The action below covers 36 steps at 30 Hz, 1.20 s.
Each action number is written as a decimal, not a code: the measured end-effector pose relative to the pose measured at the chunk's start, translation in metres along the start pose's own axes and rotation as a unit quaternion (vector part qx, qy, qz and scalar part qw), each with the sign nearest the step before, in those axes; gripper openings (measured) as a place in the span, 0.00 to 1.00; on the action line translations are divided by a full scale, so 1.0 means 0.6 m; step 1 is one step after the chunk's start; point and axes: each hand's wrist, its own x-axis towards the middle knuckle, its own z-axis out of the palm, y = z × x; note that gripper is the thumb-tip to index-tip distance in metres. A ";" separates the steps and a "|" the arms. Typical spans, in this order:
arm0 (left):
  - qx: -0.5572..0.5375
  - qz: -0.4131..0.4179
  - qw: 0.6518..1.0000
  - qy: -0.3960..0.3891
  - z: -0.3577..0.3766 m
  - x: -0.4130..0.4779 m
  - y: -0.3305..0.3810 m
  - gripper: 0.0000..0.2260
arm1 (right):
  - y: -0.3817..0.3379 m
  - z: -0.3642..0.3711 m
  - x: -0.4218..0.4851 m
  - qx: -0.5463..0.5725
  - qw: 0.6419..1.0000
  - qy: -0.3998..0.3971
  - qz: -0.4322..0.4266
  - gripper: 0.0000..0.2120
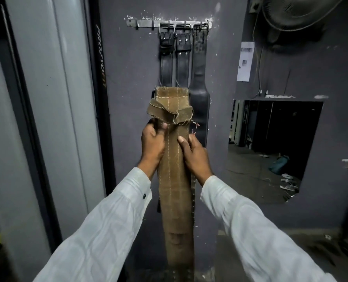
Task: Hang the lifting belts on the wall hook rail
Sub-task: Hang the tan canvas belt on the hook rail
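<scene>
Left hand [151, 145], right hand [195, 155] grip tan belt [175, 180], partly hiding black belts [182, 62]

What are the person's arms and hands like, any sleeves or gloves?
Both arms are in long, loose white sleeves: left sleeve, right sleeve. A small dark button sits on the left cuff. The left hand and right hand are bare, with no gloves, rings or watch visible.

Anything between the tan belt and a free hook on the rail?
Nothing visible. The left hand and right hand grip the tan belt below the hook rail. Three black belts fill its right hooks, but the two left hooks look bare and unobstructed.
</scene>
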 end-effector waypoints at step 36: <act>-0.047 -0.055 0.997 0.018 0.023 0.057 0.014 0.16 | 0.141 -0.004 -0.137 0.054 0.980 -0.162 0.100 0.19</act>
